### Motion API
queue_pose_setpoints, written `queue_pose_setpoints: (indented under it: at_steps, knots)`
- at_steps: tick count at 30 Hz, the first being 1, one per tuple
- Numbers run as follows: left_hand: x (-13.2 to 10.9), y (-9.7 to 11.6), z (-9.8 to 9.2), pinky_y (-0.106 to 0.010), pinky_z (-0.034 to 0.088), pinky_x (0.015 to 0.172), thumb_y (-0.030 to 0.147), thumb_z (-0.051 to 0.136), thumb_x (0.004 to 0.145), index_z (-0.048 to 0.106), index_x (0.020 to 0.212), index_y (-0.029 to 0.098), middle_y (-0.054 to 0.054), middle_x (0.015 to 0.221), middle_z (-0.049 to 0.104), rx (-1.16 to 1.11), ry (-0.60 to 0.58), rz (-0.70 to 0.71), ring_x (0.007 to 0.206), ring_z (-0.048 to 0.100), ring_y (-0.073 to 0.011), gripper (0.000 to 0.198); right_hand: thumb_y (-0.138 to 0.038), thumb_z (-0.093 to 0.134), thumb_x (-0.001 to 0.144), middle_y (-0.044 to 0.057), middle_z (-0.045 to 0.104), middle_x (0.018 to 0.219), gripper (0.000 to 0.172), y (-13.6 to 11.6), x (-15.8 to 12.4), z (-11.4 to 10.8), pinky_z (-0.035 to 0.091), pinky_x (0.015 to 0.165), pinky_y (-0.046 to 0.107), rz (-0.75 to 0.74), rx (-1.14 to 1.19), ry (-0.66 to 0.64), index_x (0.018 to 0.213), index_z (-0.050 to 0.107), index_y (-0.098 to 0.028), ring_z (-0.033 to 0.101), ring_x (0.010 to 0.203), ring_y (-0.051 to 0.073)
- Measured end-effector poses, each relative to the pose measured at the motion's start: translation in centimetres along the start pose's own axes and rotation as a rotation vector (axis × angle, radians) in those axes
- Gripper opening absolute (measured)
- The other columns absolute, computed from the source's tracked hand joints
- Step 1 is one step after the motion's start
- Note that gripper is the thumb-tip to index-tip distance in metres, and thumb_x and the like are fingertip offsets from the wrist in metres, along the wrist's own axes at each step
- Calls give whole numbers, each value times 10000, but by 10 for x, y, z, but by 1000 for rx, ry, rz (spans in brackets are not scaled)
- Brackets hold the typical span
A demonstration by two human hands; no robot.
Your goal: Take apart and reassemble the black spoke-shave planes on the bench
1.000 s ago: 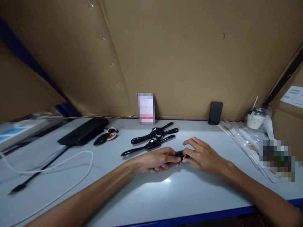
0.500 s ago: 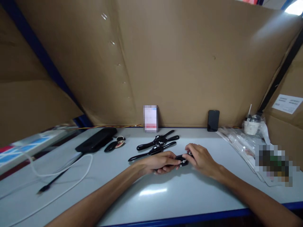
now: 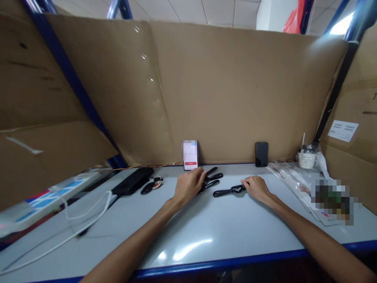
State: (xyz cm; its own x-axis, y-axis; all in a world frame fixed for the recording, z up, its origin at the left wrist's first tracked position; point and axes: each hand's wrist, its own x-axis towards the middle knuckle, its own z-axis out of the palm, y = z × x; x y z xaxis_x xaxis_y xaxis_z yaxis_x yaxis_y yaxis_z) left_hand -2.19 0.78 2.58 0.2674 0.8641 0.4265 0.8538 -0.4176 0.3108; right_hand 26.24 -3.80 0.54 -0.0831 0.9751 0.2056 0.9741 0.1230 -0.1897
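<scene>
My right hand (image 3: 257, 188) is closed on one end of a black long-handled tool (image 3: 223, 193). The tool lies level at or just over the table, its handle pointing left. It has a glossy middle part; I cannot make out its exact kind. My left hand (image 3: 190, 183) is over the other similar black tools (image 3: 214, 177), its fingers curled down and mostly hidden behind the back of the hand. Only the right ends of those tools show past it. Whether the left fingers grip one of them cannot be seen.
A lit phone (image 3: 191, 154) leans on the cardboard wall (image 3: 224, 90), a dark phone (image 3: 261, 154) farther right. At left are a black case-like object (image 3: 134, 181), keys (image 3: 151, 185), a white cable (image 3: 59, 245) and a power strip (image 3: 55, 200). Plastic packets (image 3: 294, 188) and a cup (image 3: 306, 159) stand right.
My left hand has let go of the black tool and moved back and left to the other tools. My right hand still has it, farther right. The view has tilted up.
</scene>
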Motion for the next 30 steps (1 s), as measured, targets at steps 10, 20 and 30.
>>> queue_pose_setpoints:
  at_steps: [10, 20, 30]
  knots:
    - [4, -29, 53, -551, 429, 1115, 484, 393, 1015, 653, 1321, 158, -193, 1400, 619, 7, -124, 51, 1301, 586, -376, 517, -214, 795, 784, 36, 772, 982, 237, 35, 10, -16, 407, 695, 235, -148, 156, -81, 1021, 790, -221, 682, 889, 201]
    - [2, 2, 60, -468, 377, 1209, 580, 340, 1045, 559, 1492, 176, -149, 1574, 502, -153, -258, 262, 1465, 461, -305, 641, -260, 703, 931, 77, 723, 1132, 199, -23, -8, 0, 445, 990, 311, -336, 255, 52, 1113, 772, -218, 611, 1131, 228]
    - [-42, 38, 44, -683, 203, 1230, 628, 506, 998, 320, 1626, 256, -169, 1682, 289, -17, -357, 508, 1567, 221, -379, 753, -371, 444, 1093, 95, 743, 1219, 355, -7, 2, 6, 396, 1042, 325, -281, 180, 25, 1183, 747, -209, 588, 1219, 227]
